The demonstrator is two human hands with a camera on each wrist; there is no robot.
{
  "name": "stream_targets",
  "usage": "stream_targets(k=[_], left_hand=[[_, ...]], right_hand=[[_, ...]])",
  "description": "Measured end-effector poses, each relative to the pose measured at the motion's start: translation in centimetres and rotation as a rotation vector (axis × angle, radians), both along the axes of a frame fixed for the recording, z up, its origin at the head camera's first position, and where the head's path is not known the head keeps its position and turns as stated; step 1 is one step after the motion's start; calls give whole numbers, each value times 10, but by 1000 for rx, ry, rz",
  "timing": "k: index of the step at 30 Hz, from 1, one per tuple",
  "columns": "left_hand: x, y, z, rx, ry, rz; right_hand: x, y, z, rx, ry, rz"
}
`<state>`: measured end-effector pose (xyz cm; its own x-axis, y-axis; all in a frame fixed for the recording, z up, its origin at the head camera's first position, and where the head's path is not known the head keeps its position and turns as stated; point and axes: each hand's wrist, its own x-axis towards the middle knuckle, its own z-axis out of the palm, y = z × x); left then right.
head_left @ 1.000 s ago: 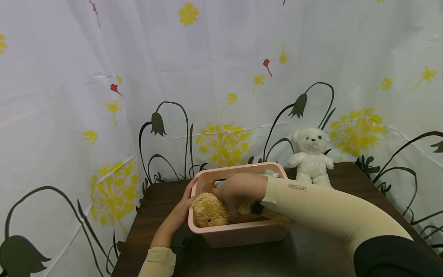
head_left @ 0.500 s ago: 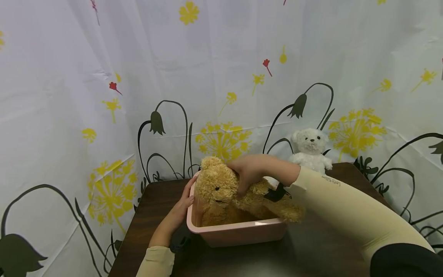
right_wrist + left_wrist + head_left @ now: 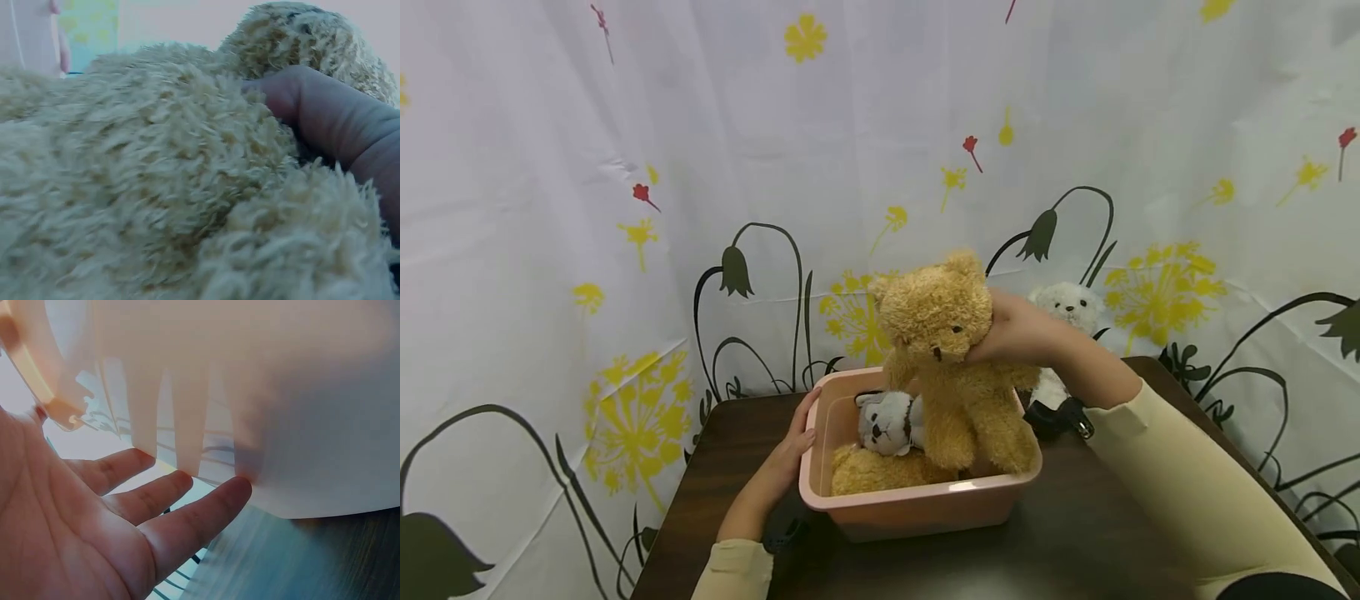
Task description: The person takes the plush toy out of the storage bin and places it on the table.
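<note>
My right hand (image 3: 1026, 332) grips a tan teddy bear (image 3: 951, 392) from behind at the neck. The bear hangs upright, face toward me, over the right part of the pink plastic bin (image 3: 917, 500); its feet overlap the bin's inside. In the right wrist view, curly fur fills most of the picture beside a bent finger (image 3: 306, 103). My left hand (image 3: 782, 454) holds the bin's left rim, with several fingertips (image 3: 234, 490) against the outer wall. Inside lie a grey-and-white plush dog (image 3: 883, 427) and another tan furry plush (image 3: 872, 472), partly hidden.
A white teddy bear (image 3: 1067, 304) stands behind the bin at the back right, partly covered by my right hand and wrist. The bin stands on a dark wooden table (image 3: 730, 425). A white curtain (image 3: 865, 125) with printed flowers hangs right behind it.
My right hand has lifted the tan teddy bear out of the bin, up and to the right, and it now hangs upright. The plush dog and other tan plush have come into view. The left hand stays.
</note>
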<state>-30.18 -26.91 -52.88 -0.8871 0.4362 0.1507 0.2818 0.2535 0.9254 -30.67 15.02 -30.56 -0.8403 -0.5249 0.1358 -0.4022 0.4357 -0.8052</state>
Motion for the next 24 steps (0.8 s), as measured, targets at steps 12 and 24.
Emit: stream_targets(k=[12, 24], left_hand=[[-3, 4, -2, 23, 18, -34], [0, 3, 1, 34, 3, -10]], right_hand=[[28, 42, -7, -252, 67, -94], [60, 100, -16, -805, 272, -414]])
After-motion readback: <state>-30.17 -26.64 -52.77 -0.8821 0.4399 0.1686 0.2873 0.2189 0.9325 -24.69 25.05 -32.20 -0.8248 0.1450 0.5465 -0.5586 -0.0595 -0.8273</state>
